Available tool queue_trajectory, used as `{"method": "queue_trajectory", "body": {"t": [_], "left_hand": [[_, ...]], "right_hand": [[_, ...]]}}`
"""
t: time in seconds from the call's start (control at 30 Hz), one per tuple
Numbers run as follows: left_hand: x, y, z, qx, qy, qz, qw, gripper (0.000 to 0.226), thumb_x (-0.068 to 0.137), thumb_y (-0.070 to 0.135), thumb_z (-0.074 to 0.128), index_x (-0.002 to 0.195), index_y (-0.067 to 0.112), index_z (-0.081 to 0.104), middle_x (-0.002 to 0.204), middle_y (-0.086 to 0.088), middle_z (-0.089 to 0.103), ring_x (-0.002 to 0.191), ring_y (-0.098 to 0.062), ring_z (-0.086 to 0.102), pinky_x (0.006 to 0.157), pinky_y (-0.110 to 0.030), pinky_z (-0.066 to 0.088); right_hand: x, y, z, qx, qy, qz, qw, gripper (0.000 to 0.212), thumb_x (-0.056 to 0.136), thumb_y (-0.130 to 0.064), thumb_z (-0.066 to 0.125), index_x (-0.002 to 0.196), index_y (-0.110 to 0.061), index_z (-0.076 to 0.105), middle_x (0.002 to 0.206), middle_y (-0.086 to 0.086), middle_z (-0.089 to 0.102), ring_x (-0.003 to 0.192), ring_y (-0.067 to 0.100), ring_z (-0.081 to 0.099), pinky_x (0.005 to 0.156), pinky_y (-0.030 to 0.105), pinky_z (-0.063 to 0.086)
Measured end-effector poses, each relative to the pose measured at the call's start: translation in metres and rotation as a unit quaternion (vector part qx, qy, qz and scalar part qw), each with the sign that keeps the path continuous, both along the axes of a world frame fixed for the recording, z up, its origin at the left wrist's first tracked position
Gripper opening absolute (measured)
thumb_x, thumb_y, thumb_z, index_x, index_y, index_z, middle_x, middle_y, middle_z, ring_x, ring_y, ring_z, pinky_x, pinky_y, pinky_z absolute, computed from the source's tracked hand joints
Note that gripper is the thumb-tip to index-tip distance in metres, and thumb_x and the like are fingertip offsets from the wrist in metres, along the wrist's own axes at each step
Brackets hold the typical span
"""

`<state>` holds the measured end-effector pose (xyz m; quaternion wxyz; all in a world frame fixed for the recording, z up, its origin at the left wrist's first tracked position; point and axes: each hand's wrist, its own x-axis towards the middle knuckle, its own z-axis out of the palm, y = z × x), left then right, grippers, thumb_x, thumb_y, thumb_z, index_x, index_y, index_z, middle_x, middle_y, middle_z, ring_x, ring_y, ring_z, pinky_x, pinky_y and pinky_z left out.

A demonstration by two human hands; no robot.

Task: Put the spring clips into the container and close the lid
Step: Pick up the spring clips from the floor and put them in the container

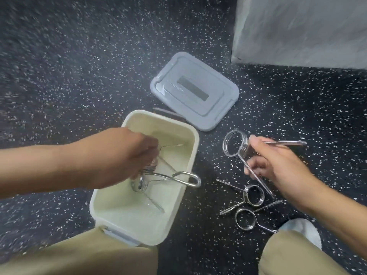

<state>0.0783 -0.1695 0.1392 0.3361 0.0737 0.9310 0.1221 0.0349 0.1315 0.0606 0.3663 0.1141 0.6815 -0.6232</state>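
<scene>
- Dark speckled floor (79, 66) across the whole view; pale grey block (301, 30) at the upper right corner.
- Tan trouser legs (89, 257) along the bottom edge, white shoe (303, 229) beside the right knee.
- Cream rectangular container (127, 221) open on the floor, left of centre, grey latch at its near end.
- Grey lid (198, 90) flat on the floor just beyond the container's far right corner, off the box, one edge almost touching the rim.
- Left hand (127, 155) reaching down into the container, fingers closed around a spring clip (170, 178); coil inside the box, looped handle jutting over the right rim. Blurred second clip (149, 199) apparently lying on the container bottom; cannot tell for sure.
- Right hand (278, 165) raised over the floor right of the container, fingers clamped on the two handles of another spring clip (236, 142), coil pointing left.
- Two loose spring clips on the floor below the right hand: one (252, 195) nearer the hand, one (245, 218) nearer the knee, handles crossing or touching.
</scene>
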Motion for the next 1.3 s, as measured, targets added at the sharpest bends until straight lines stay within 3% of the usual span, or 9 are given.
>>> {"method": "queue_trajectory", "body": {"t": [0.13, 0.4, 0.53, 0.63, 0.7, 0.83, 1.0, 1.1, 1.3], "left_hand": [[0.025, -0.022, -0.012, -0.017, 0.024, 0.021, 0.999, 0.037, 0.096, 0.053, 0.028, 0.078, 0.024, 0.040, 0.060, 0.003, 0.059, 0.058, -0.020, 0.055, 0.061, -0.039, 0.050], [0.055, -0.044, -0.062, -0.041, 0.096, -0.026, 0.994, 0.033, 0.095, 0.063, 0.040, 0.086, 0.033, 0.030, 0.065, 0.005, 0.050, 0.070, -0.028, 0.061, 0.057, -0.036, 0.043], [0.058, -0.045, -0.095, -0.052, 0.121, -0.057, 0.990, 0.025, 0.100, 0.036, 0.044, 0.083, 0.019, 0.052, 0.062, 0.003, 0.051, 0.062, -0.029, 0.057, 0.055, -0.039, 0.050], [0.058, -0.040, -0.118, -0.074, 0.103, -0.119, 0.985, 0.019, 0.096, 0.019, 0.048, 0.078, 0.019, 0.051, 0.059, 0.004, 0.045, 0.063, -0.028, 0.056, 0.063, -0.038, 0.050], [0.058, -0.032, -0.131, -0.119, 0.073, -0.178, 0.974, 0.016, 0.094, 0.013, 0.045, 0.083, 0.019, 0.055, 0.074, 0.001, 0.059, 0.073, -0.026, 0.058, 0.069, -0.033, 0.045], [0.062, -0.012, -0.157, -0.188, 0.042, -0.250, 0.949, 0.026, 0.094, 0.009, 0.042, 0.101, 0.016, 0.067, 0.100, -0.005, 0.064, 0.090, -0.025, 0.058, 0.069, -0.035, 0.031], [0.074, -0.014, -0.184, -0.213, 0.034, -0.284, 0.934, 0.027, 0.094, 0.008, 0.044, 0.107, 0.011, 0.068, 0.104, -0.010, 0.060, 0.090, -0.027, 0.055, 0.068, -0.037, 0.030], [0.079, -0.013, -0.193, -0.217, 0.043, -0.280, 0.934, 0.029, 0.093, 0.006, 0.043, 0.107, 0.008, 0.068, 0.102, -0.011, 0.056, 0.086, -0.025, 0.055, 0.066, -0.038, 0.029], [0.076, -0.012, -0.193, -0.207, 0.066, -0.246, 0.945, 0.025, 0.094, 0.006, 0.040, 0.115, 0.005, 0.053, 0.106, -0.012, 0.055, 0.087, -0.026, 0.058, 0.067, -0.037, 0.030]], "right_hand": [[0.004, -0.014, 0.010, -0.028, -0.038, 0.006, 0.999, 0.036, 0.086, -0.046, 0.065, 0.099, -0.011, 0.066, 0.082, 0.004, 0.064, 0.067, 0.020, 0.058, 0.069, 0.036, 0.047], [0.011, -0.031, 0.018, 0.004, -0.088, 0.021, 0.996, 0.041, 0.080, -0.046, 0.071, 0.101, -0.013, 0.063, 0.087, 0.004, 0.063, 0.078, 0.021, 0.060, 0.070, 0.037, 0.049], [0.016, -0.036, 0.021, 0.134, -0.047, 0.070, 0.987, 0.056, 0.074, -0.062, 0.072, 0.095, -0.010, 0.073, 0.077, 0.010, 0.075, 0.071, 0.024, 0.062, 0.080, 0.045, 0.049], [0.021, -0.040, 0.023, 0.195, -0.019, 0.084, 0.977, 0.036, 0.083, -0.043, 0.070, 0.078, -0.008, 0.072, 0.062, 0.010, 0.070, 0.055, 0.015, 0.057, 0.065, 0.035, 0.046], [0.023, -0.045, 0.026, 0.219, -0.002, 0.100, 0.970, 0.029, 0.083, -0.029, 0.069, 0.068, -0.005, 0.071, 0.054, 0.009, 0.065, 0.044, 0.011, 0.051, 0.054, 0.030, 0.040], [0.022, -0.054, 0.027, 0.254, 0.015, 0.165, 0.953, 0.023, 0.077, -0.022, 0.067, 0.067, -0.005, 0.077, 0.051, 0.012, 0.066, 0.042, 0.012, 0.048, 0.049, 0.026, 0.041], [0.021, -0.062, 0.025, 0.297, 0.037, 0.203, 0.932, 0.028, 0.079, -0.023, 0.070, 0.067, 0.001, 0.075, 0.044, 0.011, 0.062, 0.039, 0.016, 0.045, 0.048, 0.027, 0.038], [0.021, -0.061, 0.029, 0.315, 0.085, 0.229, 0.917, 0.043, 0.081, -0.035, 0.066, 0.080, 0.008, 0.070, 0.043, 0.005, 0.042, 0.041, 0.016, 0.031, 0.043, 0.025, 0.026], [0.012, -0.065, 0.039, 0.313, 0.093, 0.288, 0.900, 0.039, 0.091, -0.029, 0.048, 0.066, -0.012, 0.072, 0.046, 0.002, 0.035, 0.044, 0.017, 0.032, 0.052, 0.031, 0.032]]}}
